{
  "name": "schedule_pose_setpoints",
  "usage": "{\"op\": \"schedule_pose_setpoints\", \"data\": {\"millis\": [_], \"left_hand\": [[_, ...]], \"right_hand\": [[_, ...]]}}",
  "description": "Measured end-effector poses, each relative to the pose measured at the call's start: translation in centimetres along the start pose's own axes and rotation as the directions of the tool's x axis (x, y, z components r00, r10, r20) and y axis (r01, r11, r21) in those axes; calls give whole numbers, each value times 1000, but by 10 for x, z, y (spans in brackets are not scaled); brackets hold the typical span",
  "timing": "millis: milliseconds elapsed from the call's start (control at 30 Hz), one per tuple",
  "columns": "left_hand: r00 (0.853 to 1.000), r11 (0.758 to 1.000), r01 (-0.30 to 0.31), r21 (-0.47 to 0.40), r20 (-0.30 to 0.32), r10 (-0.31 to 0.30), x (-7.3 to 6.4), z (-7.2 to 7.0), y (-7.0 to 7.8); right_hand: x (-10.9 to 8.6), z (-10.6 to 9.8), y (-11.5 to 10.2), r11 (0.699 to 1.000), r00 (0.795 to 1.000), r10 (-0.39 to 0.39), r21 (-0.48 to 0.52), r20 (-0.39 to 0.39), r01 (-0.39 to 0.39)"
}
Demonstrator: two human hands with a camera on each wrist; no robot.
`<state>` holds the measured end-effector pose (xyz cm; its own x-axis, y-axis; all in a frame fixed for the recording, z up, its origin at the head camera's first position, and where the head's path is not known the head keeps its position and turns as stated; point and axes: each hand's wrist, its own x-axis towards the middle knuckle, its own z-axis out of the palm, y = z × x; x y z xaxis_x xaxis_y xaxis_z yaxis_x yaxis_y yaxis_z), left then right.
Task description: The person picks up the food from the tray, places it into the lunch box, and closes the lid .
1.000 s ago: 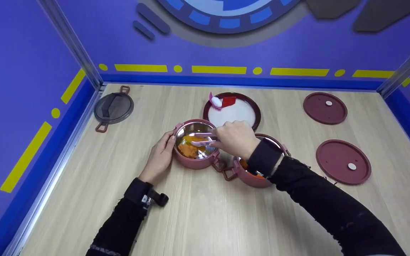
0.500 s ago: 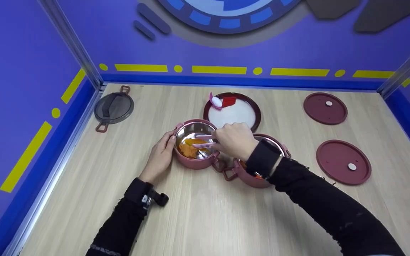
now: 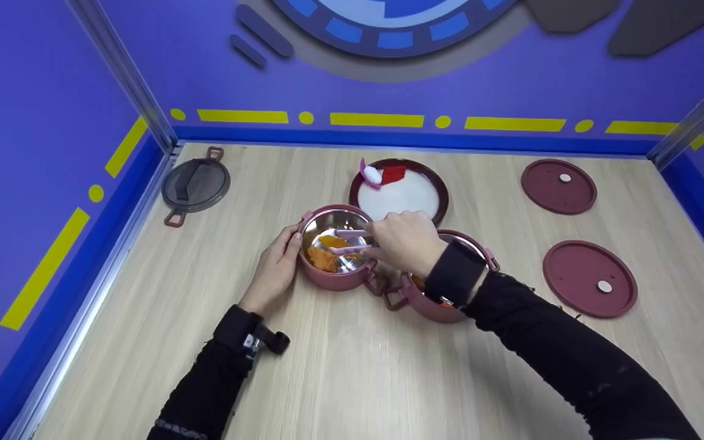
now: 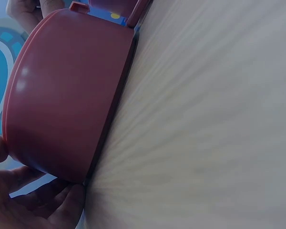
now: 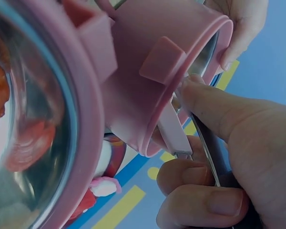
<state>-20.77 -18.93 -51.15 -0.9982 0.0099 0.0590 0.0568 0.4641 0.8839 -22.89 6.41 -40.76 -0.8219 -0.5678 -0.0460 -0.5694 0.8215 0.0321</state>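
My left hand (image 3: 275, 263) grips the left side of a pink pot (image 3: 335, 282), its thumb at the rim and its fingers against the outer wall, as the left wrist view also shows. My right hand (image 3: 406, 241) holds pink tongs (image 3: 352, 250), pinched between thumb and fingers, with both tips inside the pot and spread apart. In the steel bowl of the pot lie a crumbly orange piece of food (image 3: 322, 259) and a smooth yellow-orange piece (image 3: 333, 242) by the tips. A second pink pot (image 3: 434, 310) stands under my right wrist, partly hidden; the right wrist view shows red and orange food (image 5: 32, 145) inside it.
Behind the pots stands a maroon-rimmed plate (image 3: 443, 211) with a white piece on a pink spoon (image 3: 372, 176) and a red piece (image 3: 393, 175). Two maroon lids (image 3: 558, 192) (image 3: 584, 275) lie at right. A grey-lidded round dish (image 3: 205, 189) sits back left. Blue walls (image 3: 352, 135) bound the table.
The tongs have drawn back slightly to the right and nearer me. The yellow-orange piece, earlier between the tips, lies lower in the pot. My left hand holds its place.
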Motion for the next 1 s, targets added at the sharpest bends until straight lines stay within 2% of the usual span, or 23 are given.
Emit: {"op": "schedule_pose_setpoints", "data": {"millis": [433, 733, 1000], "left_hand": [[1000, 1000, -12, -17, 8, 13, 0, 0, 0], [1000, 1000, -4, -16, 11, 4, 1, 0, 0], [1000, 1000, 12, -1, 9, -12, 0, 0, 0]], "right_hand": [[-7, -17, 16, 998, 996, -16, 56, -90, 21], [-4, -23, 41, 993, 986, 54, 111, -157, -37], [14, -14, 62, 978, 969, 186, 121, -160, -168]]}}
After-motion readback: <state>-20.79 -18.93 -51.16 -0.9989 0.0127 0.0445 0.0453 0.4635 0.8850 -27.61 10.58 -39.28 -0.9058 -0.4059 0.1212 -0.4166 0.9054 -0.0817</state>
